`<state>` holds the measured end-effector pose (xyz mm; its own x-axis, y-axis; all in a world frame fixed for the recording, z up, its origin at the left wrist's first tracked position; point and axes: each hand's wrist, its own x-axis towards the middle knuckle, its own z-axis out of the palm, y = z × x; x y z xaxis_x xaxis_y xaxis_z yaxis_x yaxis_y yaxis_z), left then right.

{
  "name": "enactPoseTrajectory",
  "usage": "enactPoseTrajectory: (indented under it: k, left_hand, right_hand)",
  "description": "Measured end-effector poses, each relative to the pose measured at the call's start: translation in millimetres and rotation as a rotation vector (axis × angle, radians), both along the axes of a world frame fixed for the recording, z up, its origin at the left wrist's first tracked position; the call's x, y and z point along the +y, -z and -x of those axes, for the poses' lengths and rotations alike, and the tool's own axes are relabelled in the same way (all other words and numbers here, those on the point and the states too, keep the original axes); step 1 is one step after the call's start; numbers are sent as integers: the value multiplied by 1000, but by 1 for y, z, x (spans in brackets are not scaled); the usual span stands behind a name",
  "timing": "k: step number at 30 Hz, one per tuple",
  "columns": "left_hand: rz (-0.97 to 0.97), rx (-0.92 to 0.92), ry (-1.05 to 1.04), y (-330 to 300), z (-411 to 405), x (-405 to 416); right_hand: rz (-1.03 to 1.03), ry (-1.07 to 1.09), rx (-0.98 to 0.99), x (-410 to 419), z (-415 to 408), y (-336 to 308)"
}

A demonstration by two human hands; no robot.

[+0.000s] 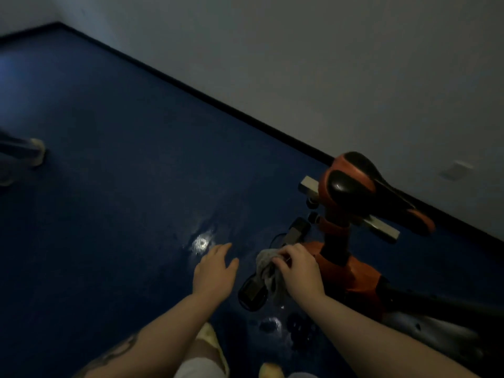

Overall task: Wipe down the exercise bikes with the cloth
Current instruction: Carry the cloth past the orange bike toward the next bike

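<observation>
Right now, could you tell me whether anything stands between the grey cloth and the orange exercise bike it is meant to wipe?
Nothing visible does. The right hand grips the crumpled grey cloth and presses it against the black pedal beside the orange exercise bike frame. The left hand hovers open over the blue floor, clear of it.

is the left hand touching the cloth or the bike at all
Apart. The head view shows dark floor between the open left hand and the cloth, which the right hand presses on the pedal.
</observation>
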<state>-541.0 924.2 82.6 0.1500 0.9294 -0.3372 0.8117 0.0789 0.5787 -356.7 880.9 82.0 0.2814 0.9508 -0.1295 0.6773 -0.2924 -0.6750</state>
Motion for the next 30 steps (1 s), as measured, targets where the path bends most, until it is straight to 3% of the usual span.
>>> enactPoseTrajectory:
  k: [7, 15, 22, 30]
  left_hand:
    - [-62, -6, 85, 2, 26, 151]
    - [-20, 70, 245, 0, 45, 330]
    - [9, -12, 441, -2, -27, 418]
    - [-33, 19, 689, 6, -141, 524]
  right_hand:
    - [-22, 160, 20, 143, 27, 12]
    - [-24, 560, 89, 276, 50, 8]
    - [-79, 772, 104, 342, 6, 1]
    - [-99, 944, 143, 434, -77, 20]
